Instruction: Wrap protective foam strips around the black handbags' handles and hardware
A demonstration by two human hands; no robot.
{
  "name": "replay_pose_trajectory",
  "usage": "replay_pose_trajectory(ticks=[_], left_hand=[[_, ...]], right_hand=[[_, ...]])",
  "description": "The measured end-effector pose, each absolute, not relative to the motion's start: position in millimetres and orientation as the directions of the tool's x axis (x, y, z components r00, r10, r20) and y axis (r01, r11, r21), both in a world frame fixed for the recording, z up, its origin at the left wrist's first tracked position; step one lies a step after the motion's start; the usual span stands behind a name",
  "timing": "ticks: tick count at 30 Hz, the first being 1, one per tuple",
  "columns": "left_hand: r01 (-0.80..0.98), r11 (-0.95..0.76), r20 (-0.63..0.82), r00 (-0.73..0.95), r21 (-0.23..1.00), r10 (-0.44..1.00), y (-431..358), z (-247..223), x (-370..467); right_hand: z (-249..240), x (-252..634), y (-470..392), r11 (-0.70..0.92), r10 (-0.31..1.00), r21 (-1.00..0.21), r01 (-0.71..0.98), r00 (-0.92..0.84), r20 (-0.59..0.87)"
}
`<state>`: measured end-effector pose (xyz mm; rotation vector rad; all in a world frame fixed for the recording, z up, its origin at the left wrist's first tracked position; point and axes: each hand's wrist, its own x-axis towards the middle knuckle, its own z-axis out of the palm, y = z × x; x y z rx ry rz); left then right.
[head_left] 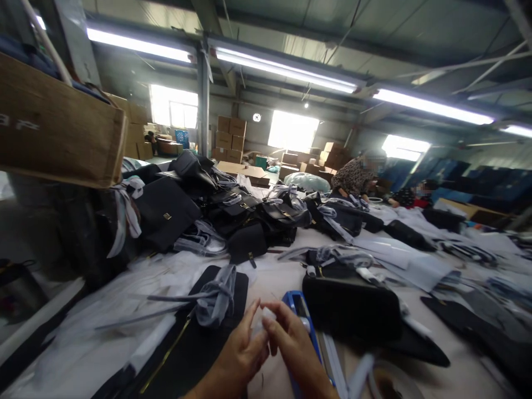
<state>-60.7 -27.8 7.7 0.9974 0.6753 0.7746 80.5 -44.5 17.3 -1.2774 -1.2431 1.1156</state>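
Observation:
My left hand (243, 349) and my right hand (293, 338) meet low in the middle of the view, both closed on a small crumpled white piece (266, 315), perhaps tissue or thin paper. Their fingers partly cover it. Just behind my right hand lies a blue tape dispenser (296, 299), partly hidden by the hand and forearm. To the left, close to my left hand, a black bag (183, 338) with a gold zipper lies flat, a plastic-wrapped strap (216, 302) bundled on it. Another black bag (349, 310) stands right of the dispenser.
Black bags (245, 208) are heaped across the table behind. White wrapping sheets (166, 271) spread at left, and a tape roll (393, 382) lies near the front edge. A large cardboard box (58, 122) juts in at upper left. Two people (357, 172) work farther back.

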Motion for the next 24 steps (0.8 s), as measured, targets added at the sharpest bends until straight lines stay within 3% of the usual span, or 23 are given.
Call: replay_pose_trajectory(ticks=[3,6,13,20,24], left_hand=[[-0.172,0.162,-0.069,0.449,0.972,0.891,-29,4,-64],[-0.145,0.134,-0.062,0.421,0.980,0.905,-28,-1,-67],[-0.196,0.305,-0.156,0.544,0.932,0.824,-27,-13,-60],[-0.080,0.472,-0.291,0.694,0.878,0.659,-41,-7,-91],[-0.156,0.556,-0.326,0.671,0.816,0.666,-44,-2,-100]], right_hand=[[13,75,-32,0.009,0.997,-0.985,0.174,0.069,0.021],[0,72,-22,-0.012,0.995,-0.985,0.173,0.097,0.005],[-17,72,-24,-0.064,0.989,-0.996,0.069,0.134,-0.054],[-12,75,-26,-0.054,0.980,-0.998,-0.009,0.190,-0.055],[-19,73,-49,-0.034,0.980,-0.962,-0.270,0.179,-0.084]])
